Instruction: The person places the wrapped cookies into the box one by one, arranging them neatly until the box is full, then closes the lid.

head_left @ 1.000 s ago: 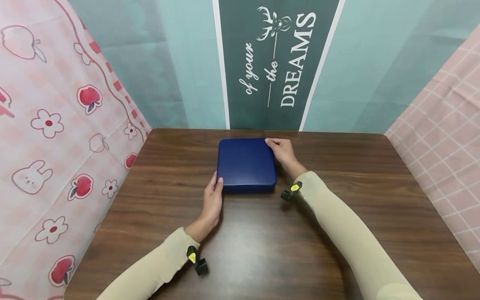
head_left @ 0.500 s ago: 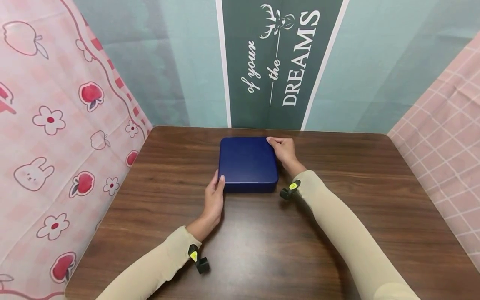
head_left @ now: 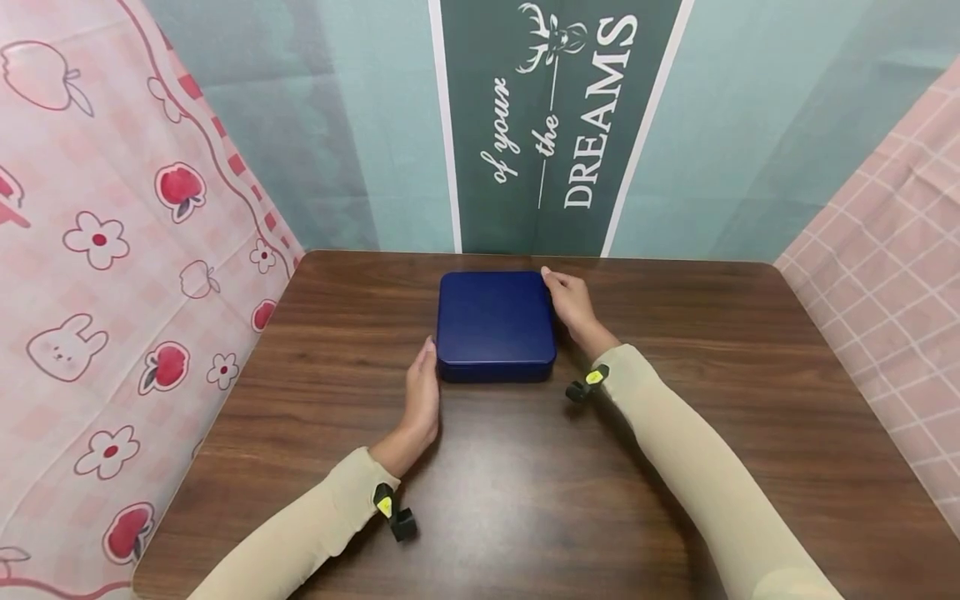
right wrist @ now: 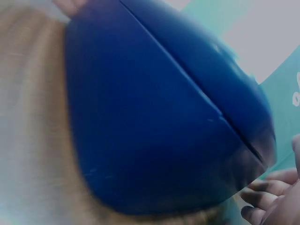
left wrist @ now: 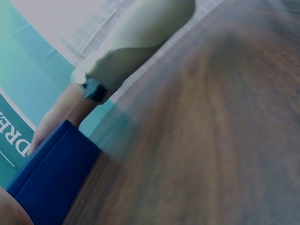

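A square blue lidded box (head_left: 496,325) lies flat on the wooden table, toward its far edge. In the right wrist view, a thin seam runs round the box (right wrist: 154,112) below its lid. My left hand (head_left: 422,392) stands upright along the box's near left corner, its fingers straight. Beside the far right corner is my right hand (head_left: 572,302), thumb and fingers off the lid. The right wrist view has that hand's loosely bent fingers (right wrist: 267,192) just off the corner. Only a bit of my left hand (left wrist: 11,211) appears in the left wrist view.
Brown wooden table (head_left: 495,500) stretches round the box on every side. Behind it hangs a teal and dark green curtain (head_left: 330,133) with white lettering. Patterned pink cloths hang at the left (head_left: 127,275) and right (head_left: 900,242). Each sleeve cuff bears a small black camera mount.
Both thumbs have come off the lid, and the hands have drawn slightly outward from the box's sides. The box stays in its place on the table.
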`<state>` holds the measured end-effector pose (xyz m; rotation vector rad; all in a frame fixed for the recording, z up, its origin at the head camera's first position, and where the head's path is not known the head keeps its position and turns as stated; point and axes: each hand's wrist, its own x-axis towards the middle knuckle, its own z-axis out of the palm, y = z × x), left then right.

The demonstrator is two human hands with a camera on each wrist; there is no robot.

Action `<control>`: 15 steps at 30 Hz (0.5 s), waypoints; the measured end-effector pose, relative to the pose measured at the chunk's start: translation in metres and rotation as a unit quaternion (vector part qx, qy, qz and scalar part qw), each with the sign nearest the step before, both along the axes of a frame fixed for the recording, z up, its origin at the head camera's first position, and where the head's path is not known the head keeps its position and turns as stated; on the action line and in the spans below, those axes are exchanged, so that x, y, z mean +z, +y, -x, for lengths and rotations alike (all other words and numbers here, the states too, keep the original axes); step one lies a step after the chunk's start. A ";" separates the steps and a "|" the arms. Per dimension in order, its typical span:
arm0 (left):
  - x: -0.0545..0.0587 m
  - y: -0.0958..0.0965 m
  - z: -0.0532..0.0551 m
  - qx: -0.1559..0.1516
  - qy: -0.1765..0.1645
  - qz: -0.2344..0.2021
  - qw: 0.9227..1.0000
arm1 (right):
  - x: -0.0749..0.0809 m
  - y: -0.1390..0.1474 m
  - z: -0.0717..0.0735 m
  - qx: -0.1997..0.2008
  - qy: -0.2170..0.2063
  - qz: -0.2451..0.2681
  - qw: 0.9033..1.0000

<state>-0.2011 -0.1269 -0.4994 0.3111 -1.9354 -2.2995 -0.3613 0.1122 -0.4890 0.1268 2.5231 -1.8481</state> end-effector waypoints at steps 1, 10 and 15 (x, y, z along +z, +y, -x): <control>0.002 -0.002 0.002 0.001 0.000 0.002 1.000 | 0.001 0.002 -0.004 0.004 0.000 0.008 1.000; 0.015 -0.032 0.038 0.011 0.025 0.095 0.995 | 0.010 0.013 -0.069 0.026 0.028 0.030 0.999; 0.009 -0.049 0.069 -0.029 0.018 0.093 0.995 | 0.003 0.004 -0.100 0.031 0.021 0.054 0.998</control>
